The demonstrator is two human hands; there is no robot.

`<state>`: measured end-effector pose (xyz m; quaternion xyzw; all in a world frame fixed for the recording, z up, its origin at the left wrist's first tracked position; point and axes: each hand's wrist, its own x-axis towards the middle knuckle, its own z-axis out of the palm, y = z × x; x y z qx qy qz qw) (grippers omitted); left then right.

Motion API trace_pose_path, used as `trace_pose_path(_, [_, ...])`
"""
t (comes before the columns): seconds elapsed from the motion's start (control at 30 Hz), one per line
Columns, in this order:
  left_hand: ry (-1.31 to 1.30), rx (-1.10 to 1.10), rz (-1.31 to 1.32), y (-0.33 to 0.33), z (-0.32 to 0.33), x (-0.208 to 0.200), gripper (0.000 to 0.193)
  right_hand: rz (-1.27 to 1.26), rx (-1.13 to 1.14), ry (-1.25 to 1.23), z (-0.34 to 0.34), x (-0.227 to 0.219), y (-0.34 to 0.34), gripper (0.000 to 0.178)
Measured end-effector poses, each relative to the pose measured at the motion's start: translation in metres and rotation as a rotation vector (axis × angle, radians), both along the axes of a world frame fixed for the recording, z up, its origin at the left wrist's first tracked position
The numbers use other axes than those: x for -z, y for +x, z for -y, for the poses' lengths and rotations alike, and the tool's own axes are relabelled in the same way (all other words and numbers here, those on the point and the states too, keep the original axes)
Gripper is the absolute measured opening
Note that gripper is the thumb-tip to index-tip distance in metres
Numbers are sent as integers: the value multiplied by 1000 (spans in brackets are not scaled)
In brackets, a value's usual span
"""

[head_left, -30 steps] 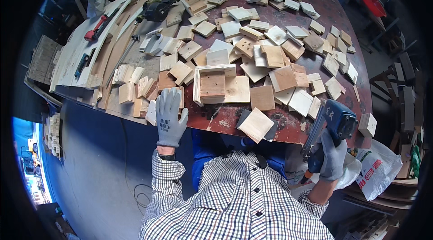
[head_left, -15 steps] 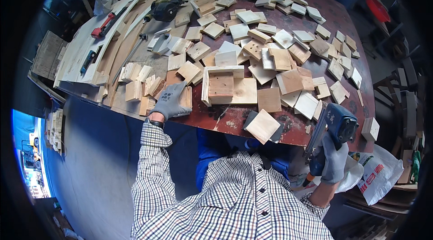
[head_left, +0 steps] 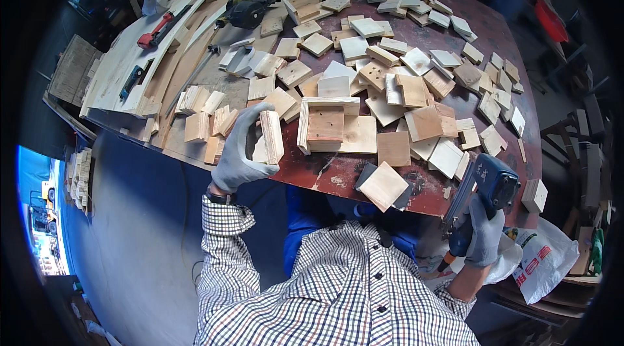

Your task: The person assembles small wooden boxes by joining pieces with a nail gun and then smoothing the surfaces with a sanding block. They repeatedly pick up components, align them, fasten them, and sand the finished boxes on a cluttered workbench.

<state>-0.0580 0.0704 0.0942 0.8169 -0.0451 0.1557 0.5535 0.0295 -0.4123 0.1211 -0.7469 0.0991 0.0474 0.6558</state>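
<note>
Near the table's front edge my left hand (head_left: 237, 153), in a grey glove, grips a wood block (head_left: 272, 137) by its ends, tilted up so its edge shows. Just right of it lies an L-shaped wooden assembly (head_left: 328, 103) with a brown square block (head_left: 325, 124) set in its corner. My right hand (head_left: 485, 232), also gloved, is wrapped around the handle of a dark blue nail gun (head_left: 495, 182) at the table's right front. Between the hands, a pale square block (head_left: 383, 186) rests on a dark flat piece (head_left: 414, 191), overhanging the front edge.
Many loose wood blocks (head_left: 354, 48) cover the red-brown table (head_left: 312, 174). Toward the left lie long boards (head_left: 117, 76), a red tool (head_left: 156, 31), a dark power tool (head_left: 247, 9) and small stacked blocks (head_left: 196, 126). A white plastic bag (head_left: 547, 260) hangs below the right corner.
My left hand has closed on the wood block and raised it from lying flat to a tilted stance. The right hand with the nail gun has barely moved. The view has shifted slightly.
</note>
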Motion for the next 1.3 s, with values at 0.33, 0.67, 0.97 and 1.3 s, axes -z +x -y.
trace_pose_path(0.33, [1215,271,120,81,55,6,66,-9,28,-43,-13,-22,-7,17])
trace_pose_path(0.67, [1245,161,-279,70,64,34,81,1,59,-16,-2,-14,-11,14])
trace_pose_path(0.97, [1130,-135,-92,79,68,72,97,-27,39,12,-8,-15,-5,13])
trace_pose_path(1.3, [1064,-150,25,75,63,73,73,-6,-8,15,-6,-5,-1,19])
